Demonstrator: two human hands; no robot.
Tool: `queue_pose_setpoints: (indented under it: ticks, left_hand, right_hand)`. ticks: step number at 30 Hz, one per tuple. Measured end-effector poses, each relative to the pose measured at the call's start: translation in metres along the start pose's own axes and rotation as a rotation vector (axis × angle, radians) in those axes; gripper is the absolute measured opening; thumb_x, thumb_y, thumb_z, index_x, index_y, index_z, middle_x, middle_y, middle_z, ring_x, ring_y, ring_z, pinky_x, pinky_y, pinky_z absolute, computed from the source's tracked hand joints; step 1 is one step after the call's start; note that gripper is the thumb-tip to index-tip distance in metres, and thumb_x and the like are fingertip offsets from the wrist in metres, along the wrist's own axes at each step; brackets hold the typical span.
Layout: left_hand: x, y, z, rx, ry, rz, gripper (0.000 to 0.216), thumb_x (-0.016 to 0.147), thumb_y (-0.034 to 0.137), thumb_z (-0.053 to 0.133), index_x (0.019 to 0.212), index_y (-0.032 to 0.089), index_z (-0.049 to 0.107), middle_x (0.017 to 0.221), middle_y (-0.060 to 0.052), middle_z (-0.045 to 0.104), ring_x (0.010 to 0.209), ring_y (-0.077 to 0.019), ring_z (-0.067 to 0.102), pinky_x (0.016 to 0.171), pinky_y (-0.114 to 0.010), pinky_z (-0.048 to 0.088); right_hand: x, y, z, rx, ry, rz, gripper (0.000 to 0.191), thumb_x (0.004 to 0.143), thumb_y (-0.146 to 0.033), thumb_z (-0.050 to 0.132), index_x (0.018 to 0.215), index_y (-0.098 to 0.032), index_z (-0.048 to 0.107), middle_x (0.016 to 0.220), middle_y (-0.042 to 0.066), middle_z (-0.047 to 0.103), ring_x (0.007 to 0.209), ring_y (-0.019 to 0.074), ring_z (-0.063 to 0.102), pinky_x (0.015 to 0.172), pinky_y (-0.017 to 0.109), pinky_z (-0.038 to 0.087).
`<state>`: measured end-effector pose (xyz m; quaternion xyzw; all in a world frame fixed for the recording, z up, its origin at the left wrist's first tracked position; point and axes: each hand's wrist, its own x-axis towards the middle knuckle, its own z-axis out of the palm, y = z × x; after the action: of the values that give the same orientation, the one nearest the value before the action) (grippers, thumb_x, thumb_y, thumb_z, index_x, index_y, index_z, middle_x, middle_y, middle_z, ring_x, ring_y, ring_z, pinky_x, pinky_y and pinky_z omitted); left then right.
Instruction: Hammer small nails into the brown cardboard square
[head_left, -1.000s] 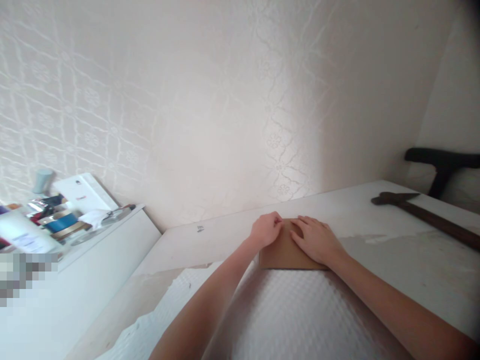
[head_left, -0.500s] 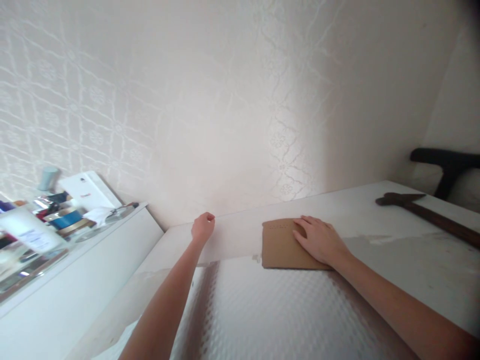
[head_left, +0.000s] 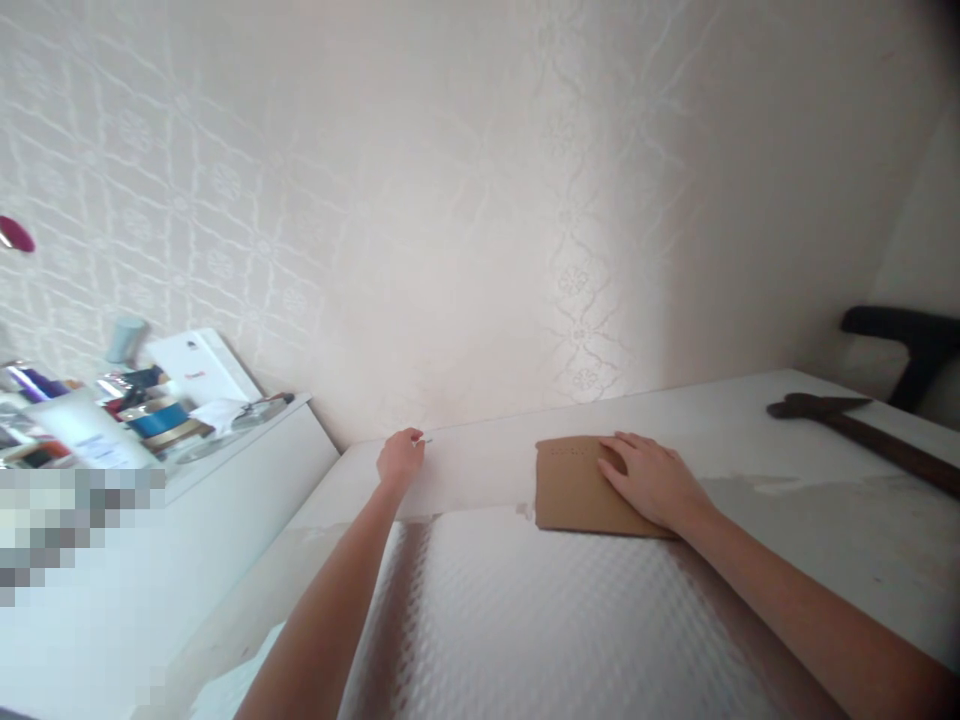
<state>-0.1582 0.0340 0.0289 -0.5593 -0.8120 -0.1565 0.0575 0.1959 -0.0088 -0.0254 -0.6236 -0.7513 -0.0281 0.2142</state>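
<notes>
My left hand (head_left: 403, 458) is closed in a pinch above the white tabletop, left of the cardboard. A small thin metal piece, like a nail, sticks out from its fingertips; the rest is hidden in the fingers. My right hand (head_left: 651, 482) rests flat with fingers spread on the right side of a brown cardboard piece (head_left: 568, 490). Small holes run in rows along the cardboard's far edge. Off to the right lies a dark, rusty-looking hammer (head_left: 847, 422), its handle pointing toward the right edge of the view.
A quilted, silvery-white padded sheet (head_left: 555, 620) covers the near tabletop between my arms. At left, a white cabinet (head_left: 247, 520) carries a white box (head_left: 202, 375), blue tape (head_left: 161, 418) and other clutter. The wallpapered wall (head_left: 450, 220) rises behind; a black chair part (head_left: 907, 335) stands at right.
The view has shifted slightly left. The thin metal piece now shows at my left fingertips. My right hand stays on the cardboard.
</notes>
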Motion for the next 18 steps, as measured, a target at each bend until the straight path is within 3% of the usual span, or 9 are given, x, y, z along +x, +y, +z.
queue_pose_setpoints:
  ticks: [3, 6, 12, 15, 18]
  left_hand:
    - [-0.014, 0.012, -0.007, 0.037, -0.002, 0.087, 0.028, 0.088, 0.028, 0.042, 0.107, 0.024, 0.063, 0.115, -0.004, 0.064, 0.108, -0.0204, 0.058, 0.087, -0.031, 0.047]
    - [-0.041, 0.033, -0.014, 0.054, -0.032, 0.268, 0.03, 0.09, 0.027, 0.038, 0.106, 0.023, 0.063, 0.115, -0.003, 0.063, 0.108, -0.0184, 0.056, 0.091, -0.03, 0.045]
    - [-0.123, 0.096, -0.02, 0.017, -0.222, 0.653, 0.03, 0.088, 0.031, 0.039, 0.107, 0.025, 0.061, 0.115, -0.003, 0.06, 0.104, -0.0199, 0.058, 0.087, -0.033, 0.048]
    - [-0.167, 0.129, -0.018, -0.041, -0.243, 0.784, 0.035, 0.089, 0.035, 0.035, 0.104, 0.019, 0.061, 0.113, -0.008, 0.059, 0.104, -0.0234, 0.056, 0.086, -0.036, 0.048]
    - [-0.201, 0.159, -0.012, -0.123, -0.248, 0.864, 0.045, 0.087, 0.047, 0.035, 0.115, 0.019, 0.056, 0.123, -0.011, 0.053, 0.115, -0.028, 0.048, 0.094, -0.043, 0.043]
  right_hand:
    - [0.001, 0.002, 0.003, 0.006, 0.006, -0.01, 0.047, 0.088, -0.037, 0.034, 0.12, -0.014, 0.058, 0.128, 0.014, 0.055, 0.117, 0.0278, 0.05, 0.097, 0.043, 0.038]
    - [0.003, 0.005, 0.008, 0.017, 0.013, -0.024, 0.047, 0.087, -0.037, 0.035, 0.12, -0.012, 0.059, 0.128, 0.016, 0.055, 0.116, 0.0289, 0.051, 0.097, 0.044, 0.039]
    - [0.007, 0.014, 0.012, 0.236, 0.045, -0.046, 0.048, 0.087, -0.033, 0.032, 0.117, -0.009, 0.061, 0.124, 0.016, 0.058, 0.116, 0.0256, 0.052, 0.101, 0.038, 0.037]
    - [0.003, 0.023, 0.006, 0.43, 0.111, 0.058, 0.047, 0.087, -0.029, 0.028, 0.119, -0.014, 0.059, 0.12, 0.011, 0.062, 0.111, 0.0212, 0.056, 0.098, 0.035, 0.041]
    - [-0.01, 0.037, -0.003, 0.394, 0.155, 0.038, 0.046, 0.086, -0.028, 0.028, 0.118, -0.017, 0.06, 0.119, 0.01, 0.063, 0.111, 0.0211, 0.056, 0.099, 0.037, 0.04]
